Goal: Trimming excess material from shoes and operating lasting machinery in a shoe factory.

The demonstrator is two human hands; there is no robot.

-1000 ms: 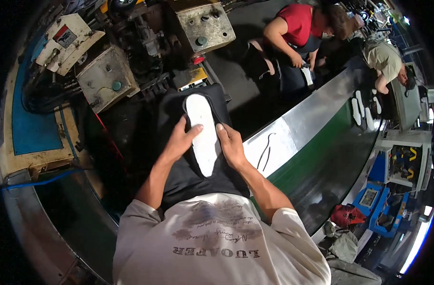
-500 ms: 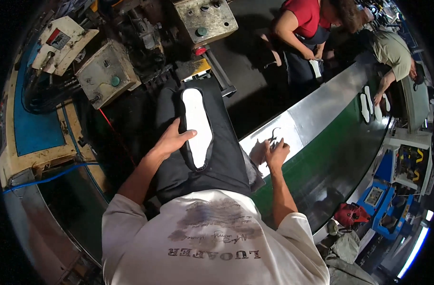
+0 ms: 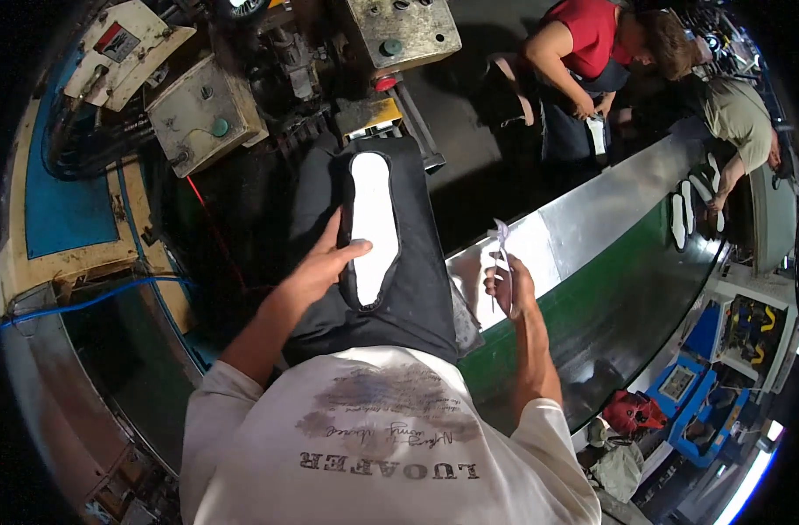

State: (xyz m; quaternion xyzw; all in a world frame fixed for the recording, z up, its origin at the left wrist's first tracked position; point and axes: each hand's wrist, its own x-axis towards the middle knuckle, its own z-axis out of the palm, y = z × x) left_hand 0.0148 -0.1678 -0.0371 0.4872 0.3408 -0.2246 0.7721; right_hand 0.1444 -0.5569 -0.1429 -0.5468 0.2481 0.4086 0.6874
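A shoe upper with a white, sole-shaped bottom facing up (image 3: 371,206) lies lengthwise over my thighs, its dark edge showing around the white. My left hand (image 3: 322,262) grips it from the left side, thumb pressed on the white face and fingers around the edge, partly hidden. My right hand (image 3: 515,284) is raised by the metal ledge, closed around a slim metal hand tool with a curved head, like pliers (image 3: 502,234). The tool's head points away from me; its exact kind is hard to make out.
To my right runs a metal ledge (image 3: 583,223) beside a green conveyor belt (image 3: 583,328). White sole-shaped pieces (image 3: 679,219) lie farther along it. Two people work beyond, one in red (image 3: 583,39). Machine control boxes (image 3: 202,114) stand ahead and left.
My right hand has lifted the metal tool from the ledge, and its head now points up and away. My left hand still holds the shoe upper.
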